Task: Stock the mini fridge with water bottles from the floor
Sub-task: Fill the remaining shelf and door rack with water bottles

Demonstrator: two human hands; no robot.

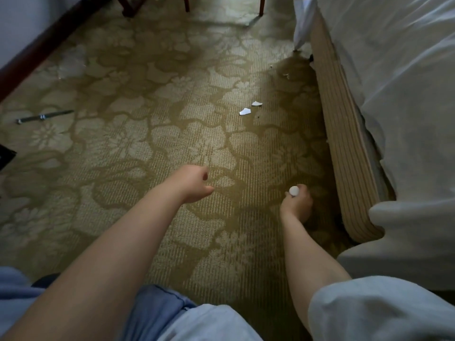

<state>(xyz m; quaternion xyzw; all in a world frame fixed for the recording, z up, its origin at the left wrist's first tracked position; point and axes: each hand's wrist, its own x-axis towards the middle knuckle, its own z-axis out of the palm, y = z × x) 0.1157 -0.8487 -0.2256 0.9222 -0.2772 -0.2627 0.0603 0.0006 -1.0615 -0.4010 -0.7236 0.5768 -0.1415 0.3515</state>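
Note:
My right hand (296, 204) hangs low over the patterned carpet beside the bed and grips a water bottle by its neck. Only the bottle's white cap (294, 190) shows above my fingers; the body is hidden under the hand. My left hand (194, 184) reaches forward over the carpet in the middle of the view, fingers loosely curled, holding nothing. The mini fridge is not in view.
A bed with white sheets (398, 94) and a striped base (344, 134) fills the right side. Two white paper scraps (250, 108) lie on the carpet ahead. A metal rod (43, 116) lies at the left. Chair legs (187, 3) stand at the far end.

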